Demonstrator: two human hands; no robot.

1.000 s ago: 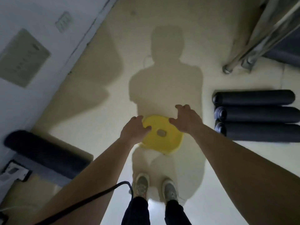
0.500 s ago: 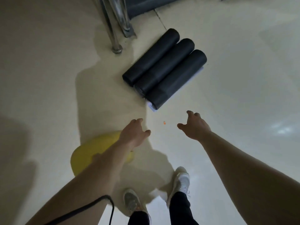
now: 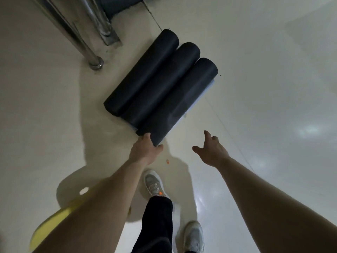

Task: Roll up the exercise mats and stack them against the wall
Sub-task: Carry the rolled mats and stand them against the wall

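Observation:
Three dark rolled exercise mats lie side by side on the pale floor, slanting from lower left to upper right. The nearest rolled mat (image 3: 182,99) has its close end under my left hand (image 3: 145,150), whose fingers and thumb wrap that end. The middle mat (image 3: 162,83) and the far mat (image 3: 144,70) touch it. A thin pale sheet (image 3: 193,105) shows beneath the nearest roll's right side. My right hand (image 3: 209,152) hovers to the right of that end with fingers spread, holding nothing.
Shiny metal frame legs (image 3: 94,63) stand just left of the mats, with dark padding (image 3: 116,4) behind. A yellow disc (image 3: 52,223) lies under my left forearm at lower left. My feet (image 3: 155,183) are below the hands. A small orange speck (image 3: 167,161) lies on the floor.
I let go of the yellow disc, turned and stepped toward the three rolls. My left hand has reached forward and taken the near end of the closest roll; my right hand follows, spread.

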